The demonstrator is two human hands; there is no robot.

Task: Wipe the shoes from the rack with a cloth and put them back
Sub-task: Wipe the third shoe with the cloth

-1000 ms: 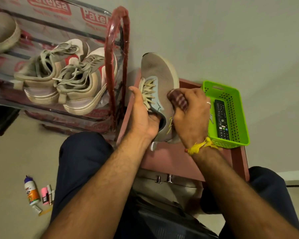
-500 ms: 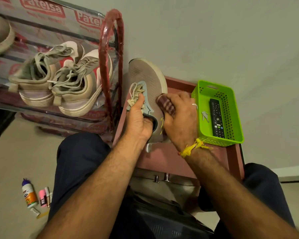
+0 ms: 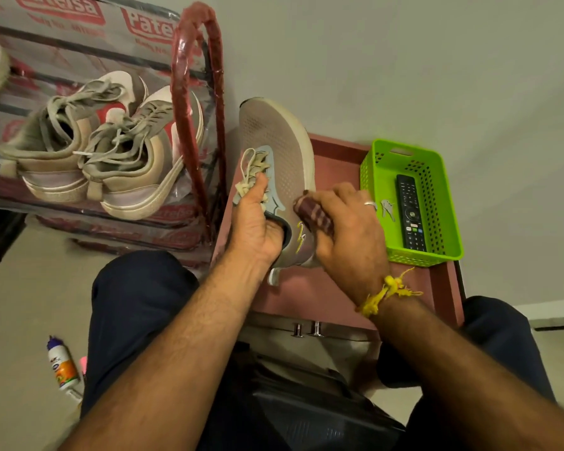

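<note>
Step in hand: wiping the outer side panel of the grey shoe (image 3: 275, 148) with the cloth (image 3: 313, 213).
Shoe position: on the maroon bench (image 3: 310, 288), toe pointing to 12 o'clock, heel toward the person, just beside the rack (image 3: 196, 92), which stands at its 9 o'clock.
Left hand (image 3: 254, 229): holding the shoe at the collar, thumb laid along the laces (image 3: 251, 170), fingers appearing to reach into the opening; how deep cannot be told.
Right hand (image 3: 345, 229): curled round the bunched, striped cloth, pressing it on the shoe's side at the shoe's 3 o'clock, near the yellow mark.
Support: judged adequate; the left hand should brace against each stroke so the shoe does not slide on the bench.
Stroke: judged best run heel to toe along the mesh, with the cloth refolded to a clean face when soiled.
Coverage remaining: the toe cap, the white sole edge and the side facing the rack look still to be done; the shoe would need turning for the far side.
Clearance: the green basket (image 3: 450, 219) with the remote (image 3: 411, 213) sits at 3 o'clock, near the right hand; strokes should stay short of it.
Return place: the rack shelf holding a beige pair (image 3: 105, 151), at 10 o'clock.
</note>
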